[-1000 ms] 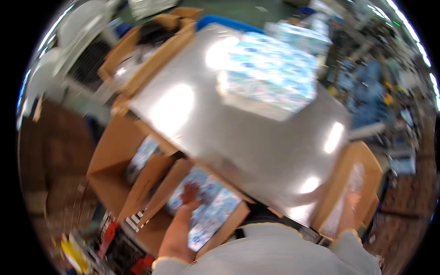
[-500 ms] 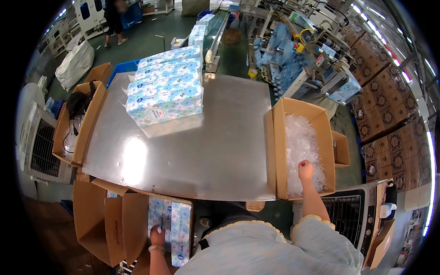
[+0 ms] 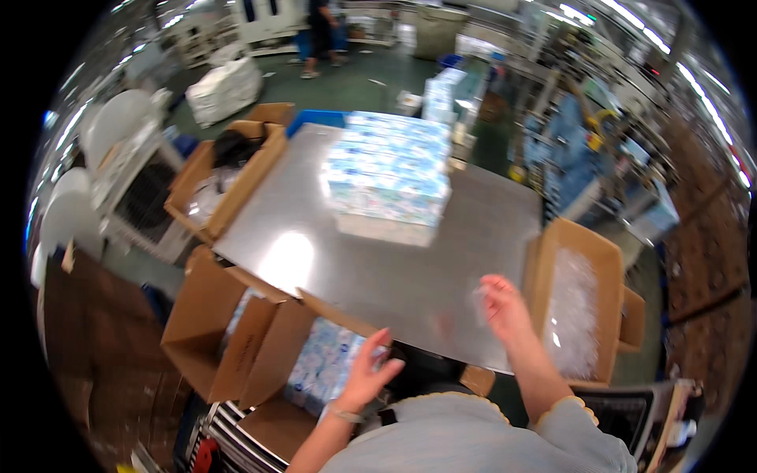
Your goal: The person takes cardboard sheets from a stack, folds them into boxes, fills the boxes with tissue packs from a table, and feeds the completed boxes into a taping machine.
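Observation:
My left hand point(image 3: 369, 374) is over the near right edge of an open cardboard box point(image 3: 276, 347), fingers and thumb spread, holding nothing. Inside the box lie blue floral tissue packs point(image 3: 319, 359). My right hand point(image 3: 502, 309) is above the metal table's near right part, fingers pinched together. A small clear plastic piece point(image 3: 479, 294) seems to show at its fingertips, smeared by motion. To its right stands a long carton point(image 3: 538, 296) full of loose clear plastic pieces point(image 3: 572, 315). More floral tissue packs point(image 3: 390, 165) stand in a block on the table's far side.
The metal table point(image 3: 489, 229) lies between the cartons. Another carton point(image 3: 256, 177) with a black item stands at its left edge. Machinery point(image 3: 568, 134) is at the far right, stacked brown boxes point(image 3: 702, 252) beyond. A person point(image 3: 319, 35) stands far off.
My right hand has come out of the carton of plastic pieces, leftward over the table. My left hand has lifted off the packs and opened at the box's edge. The view has swung left.

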Available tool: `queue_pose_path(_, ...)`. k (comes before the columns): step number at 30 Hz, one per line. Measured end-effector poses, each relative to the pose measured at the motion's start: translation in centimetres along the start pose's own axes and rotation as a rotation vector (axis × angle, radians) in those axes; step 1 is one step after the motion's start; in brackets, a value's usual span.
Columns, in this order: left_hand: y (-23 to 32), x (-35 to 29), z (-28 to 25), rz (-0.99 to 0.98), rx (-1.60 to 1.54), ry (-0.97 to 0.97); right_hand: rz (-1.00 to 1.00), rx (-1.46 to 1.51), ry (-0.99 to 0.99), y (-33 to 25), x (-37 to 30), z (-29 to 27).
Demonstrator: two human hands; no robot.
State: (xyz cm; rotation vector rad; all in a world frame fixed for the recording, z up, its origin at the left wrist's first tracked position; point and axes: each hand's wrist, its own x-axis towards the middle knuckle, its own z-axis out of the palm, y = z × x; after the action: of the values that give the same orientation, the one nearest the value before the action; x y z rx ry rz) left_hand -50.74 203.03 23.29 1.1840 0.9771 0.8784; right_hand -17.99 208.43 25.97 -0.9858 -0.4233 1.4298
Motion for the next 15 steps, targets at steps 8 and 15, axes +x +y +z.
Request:
queue_pose_path(8,-6.1,-4.8,-5.9,-0.085,-0.604,0.659,0.079,-0.810,-0.801,26.9,-3.1,17.2)
queue_pose_path(15,-13.5,-8.8,-12.2,-0.563,-0.206,1.092,-0.180,-1.157,-0.903,15.9,7.8,25.9)
